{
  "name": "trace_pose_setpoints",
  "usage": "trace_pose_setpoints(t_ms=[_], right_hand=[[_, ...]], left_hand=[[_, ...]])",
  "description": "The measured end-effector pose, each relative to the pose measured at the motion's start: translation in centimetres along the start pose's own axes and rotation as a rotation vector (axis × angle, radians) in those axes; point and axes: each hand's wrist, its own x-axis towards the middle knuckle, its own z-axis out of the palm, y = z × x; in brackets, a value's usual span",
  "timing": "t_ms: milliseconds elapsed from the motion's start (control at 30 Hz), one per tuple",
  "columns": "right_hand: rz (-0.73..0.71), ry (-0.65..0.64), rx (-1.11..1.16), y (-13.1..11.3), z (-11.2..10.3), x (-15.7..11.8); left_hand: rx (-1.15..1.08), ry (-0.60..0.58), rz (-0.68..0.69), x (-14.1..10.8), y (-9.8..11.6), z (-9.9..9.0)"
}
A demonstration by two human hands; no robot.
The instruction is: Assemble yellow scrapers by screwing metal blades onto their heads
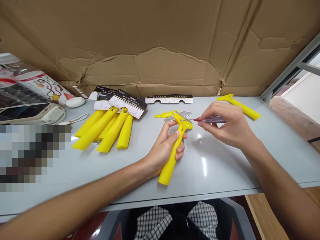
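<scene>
My left hand (pixel 166 143) is wrapped round the handle of a yellow scraper (pixel 172 156), its head pointing away from me. In my right hand (pixel 225 123) is a screwdriver (pixel 211 119) with a clear handle and a red collar. Its thin shaft reaches left to the scraper's head, with the tip at or very near a small screw there. Just behind the head lie metal blades (pixel 185 113) and a loose yellow clamp piece (pixel 165 114); the head partly covers them, so I cannot tell whether they touch it.
Several yellow scraper handles (pixel 112 133) with black-and-white cards (pixel 128 103) lie at left. Two more cards (pixel 170 99) rest by the cardboard (pixel 160 73). Another yellow scraper (pixel 245 108) lies back right. A handheld device (pixel 37 115) and a white mouse-like object (pixel 75 102) sit far left.
</scene>
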Motion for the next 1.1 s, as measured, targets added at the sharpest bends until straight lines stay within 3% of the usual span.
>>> trace_pose_setpoints(t_ms=[100, 267, 500, 833, 1100], right_hand=[[-0.013, -0.001, 0.031, 0.0, 0.1, 0.0], [0.205, -0.121, -0.058, 0.8, 0.1, -0.3], [0.004, -0.050, 0.040, 1.1, 0.2, -0.3], [0.035, 0.112, 0.113, 0.2, 0.6, -0.3], [0.100, 0.049, 0.093, -0.3, 0.7, -0.3]], left_hand=[[0.004, 0.009, -0.003, 0.0, 0.0, 0.0], [-0.008, 0.025, -0.011, 0.1, 0.1, 0.0], [-0.029, 0.016, -0.009, 0.2, 0.0, -0.3], [0.000, -0.018, -0.011, -0.1, 0.0, -0.1], [-0.027, -0.008, -0.023, 0.0, -0.1, -0.2]])
